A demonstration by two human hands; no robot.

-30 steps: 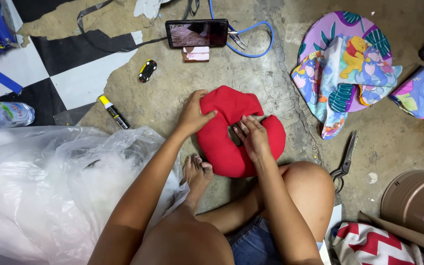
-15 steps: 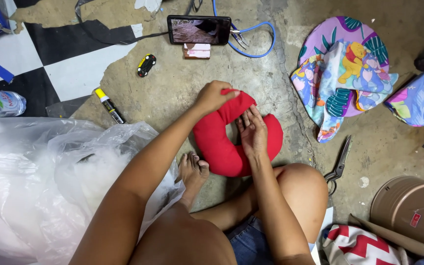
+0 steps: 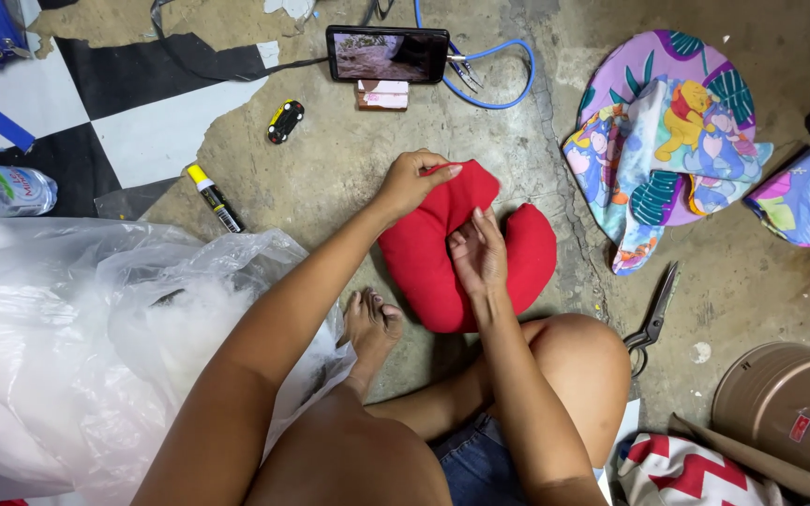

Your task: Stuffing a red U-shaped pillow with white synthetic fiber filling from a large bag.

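Nearest: bent legs and bare foot [image 3: 370, 323] are resting on the concrete floor [image 3: 330, 178], beside the clear plastic bag of white stuffing [image 3: 96, 347].
Right hand: right hand [image 3: 480, 255] is sitting in the middle cleft of the red cushion [image 3: 442, 253], fingers curled and pressed together into the fabric – whether it is pinching anything I cannot tell.
Left hand: left hand [image 3: 410, 183] is gripping the cushion's upper left edge, fingers closed on the cloth.
Change: compared with a second ago, the left hand is now further up and over, folding the top lobe in – the cushion is looking narrower and more doubled over.
Reading: the stuffing is probably being worked or shaped inside the cover.
Cushion place: lying on the floor just ahead of the knees.
Right side: scissors [image 3: 653, 319] and printed fabric pieces [image 3: 667, 141].
Far: yellow-capped marker [image 3: 215, 198], small toy car [image 3: 285, 121], phone [image 3: 387, 53] propped upright with a blue cable [image 3: 499, 80].
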